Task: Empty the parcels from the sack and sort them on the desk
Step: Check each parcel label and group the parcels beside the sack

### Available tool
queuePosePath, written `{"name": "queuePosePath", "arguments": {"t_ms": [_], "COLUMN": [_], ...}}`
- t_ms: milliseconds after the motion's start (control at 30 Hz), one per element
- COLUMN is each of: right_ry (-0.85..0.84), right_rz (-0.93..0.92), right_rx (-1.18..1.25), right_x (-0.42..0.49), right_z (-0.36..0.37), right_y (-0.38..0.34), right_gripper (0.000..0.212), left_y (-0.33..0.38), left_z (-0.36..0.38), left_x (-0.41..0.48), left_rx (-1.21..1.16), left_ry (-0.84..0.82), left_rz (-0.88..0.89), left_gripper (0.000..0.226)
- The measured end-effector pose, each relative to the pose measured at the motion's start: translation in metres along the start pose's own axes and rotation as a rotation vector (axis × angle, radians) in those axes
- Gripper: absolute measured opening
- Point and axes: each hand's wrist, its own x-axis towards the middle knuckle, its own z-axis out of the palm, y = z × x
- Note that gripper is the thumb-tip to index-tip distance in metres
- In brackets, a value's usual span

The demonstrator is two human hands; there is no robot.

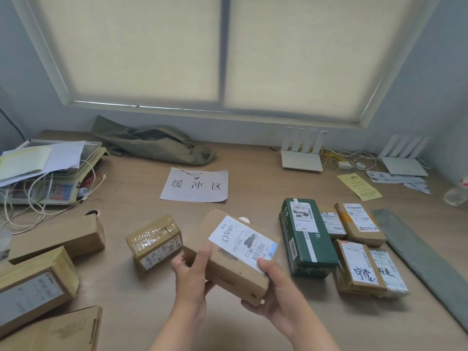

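Both hands hold a brown cardboard parcel with a white shipping label above the desk's front middle. My left hand grips its left end; my right hand supports its near right corner with the thumb on the label. The olive-green sack lies flat and crumpled at the back of the desk. A small taped parcel sits just left of my hands. Three brown boxes lie at the left. At the right, a green box stands beside several labelled parcels.
A paper sign with three characters lies mid-desk. A scale piled with papers and cables is at the back left. Two white routers with cables stand at the back right, near a yellow slip. A grey-green strip runs along the right edge.
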Motion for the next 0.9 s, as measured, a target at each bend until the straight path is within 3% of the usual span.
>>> {"name": "queuePosePath", "arguments": {"t_ms": [67,200,300,367,467,567,667,800,900], "right_ry": [-0.007,0.078,0.246,0.27,0.306,0.349,0.366,0.316,0.326], "right_rz": [0.013,-0.084,-0.257,-0.274,-0.261,-0.237,-0.199,-0.199,-0.185], "right_rx": [-0.031,-0.006,0.195,0.346,0.383,0.274,0.213,0.171,0.063], "right_x": [-0.005,-0.012,-0.013,-0.017,-0.031,-0.047,-0.058,-0.065,-0.079], "right_z": [-0.02,-0.054,-0.068,-0.077,-0.102,-0.14,-0.174,-0.213,-0.25], "right_y": [-0.003,-0.013,-0.008,-0.003,-0.002,-0.007,-0.012,-0.014,-0.016], "right_gripper": [0.061,0.059,0.067,0.061,0.05,0.054,0.062,0.036,0.027], "left_y": [0.002,0.003,-0.013,-0.031,-0.058,-0.077,-0.091,-0.12,-0.164], "left_z": [-0.006,-0.006,0.018,0.04,0.068,0.088,0.113,0.146,0.164], "left_x": [0.003,-0.001,-0.015,-0.03,-0.049,-0.059,-0.072,-0.095,-0.102], "left_rx": [0.07,0.179,0.21,0.261,0.304,0.33,0.429,0.641,0.698], "left_ry": [-0.087,-0.426,-0.577,-0.66,-0.707,-0.641,-0.623,-0.8,-0.878], "left_rz": [-0.074,-0.202,-0.254,-0.255,-0.278,-0.238,-0.197,-0.182,-0.188], "left_gripper": [0.078,0.081,0.083,0.083,0.088,0.099,0.083,0.067,0.085]}}
